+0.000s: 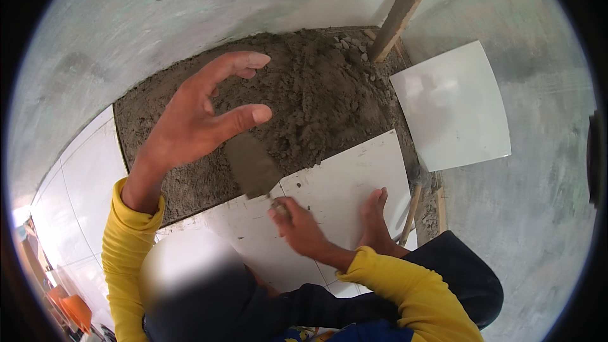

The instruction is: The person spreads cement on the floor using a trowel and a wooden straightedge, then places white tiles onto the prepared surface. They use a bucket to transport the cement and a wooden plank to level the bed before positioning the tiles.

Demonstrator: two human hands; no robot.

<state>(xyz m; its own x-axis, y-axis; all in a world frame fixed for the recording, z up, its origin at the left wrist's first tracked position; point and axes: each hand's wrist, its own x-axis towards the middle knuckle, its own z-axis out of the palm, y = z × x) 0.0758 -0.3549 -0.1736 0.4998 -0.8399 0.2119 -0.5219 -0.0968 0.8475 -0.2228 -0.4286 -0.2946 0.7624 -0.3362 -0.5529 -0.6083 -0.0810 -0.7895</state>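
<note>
My right hand (300, 228) is closed round the handle of a trowel (250, 163). The mortar-coated blade reaches away to the left over the edge where the laid white tiles (345, 174) meet the grey mortar bed (316, 88). Raised above the left part of that bed is my left hand (196, 111), its thumb and fingers apart in a curved shape with nothing between them. The mortar is rough and heaped toward the middle and right, flatter on the left. Crumbs of mortar dot the tiles close to the trowel.
A loose white tile (453, 107) leans against the right wall (538, 88). A wooden post (402, 9) stands at the far corner near broken stones. Another wooden-handled tool (411, 212) lies beside my bare foot (373, 215). More tiles (82, 177) cover the left side, with orange objects (75, 309) at lower left.
</note>
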